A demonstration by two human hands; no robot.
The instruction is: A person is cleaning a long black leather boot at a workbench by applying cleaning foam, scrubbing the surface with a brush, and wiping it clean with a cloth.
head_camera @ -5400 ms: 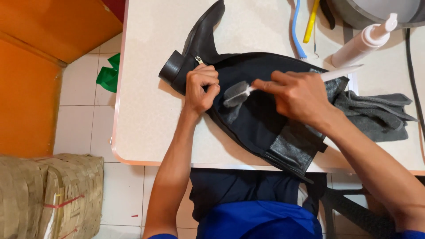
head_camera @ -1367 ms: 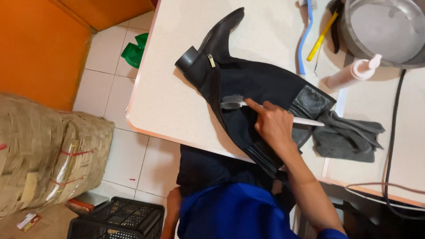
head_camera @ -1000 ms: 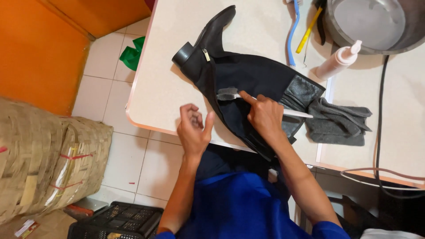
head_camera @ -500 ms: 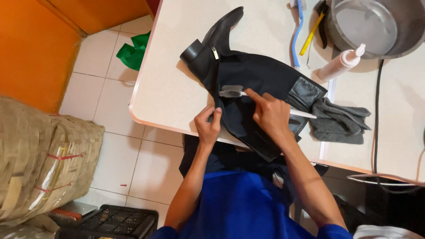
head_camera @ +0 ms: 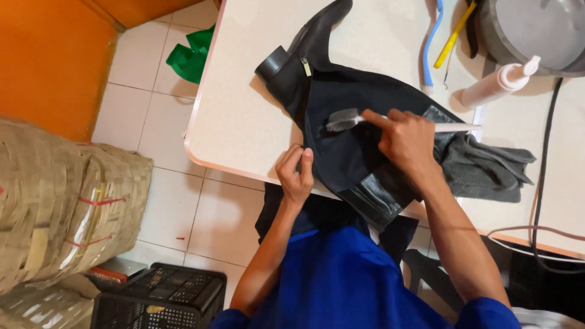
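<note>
A black boot (head_camera: 359, 131) lies on its side on the table (head_camera: 244, 116), toe toward the far edge, its shaft overhanging the near edge. The step in hand looks like brushing the shaft; next calls for steady strokes while the boot is pinned. The right hand (head_camera: 407, 141) is closed around a brush (head_camera: 342, 120), bristles on the shaft. The left hand (head_camera: 296, 175), fingers curled, pinches the boot's near edge.

Grey cloth (head_camera: 487, 167), pump btl (head_camera: 496, 85), crate (head_camera: 161, 298)
</note>
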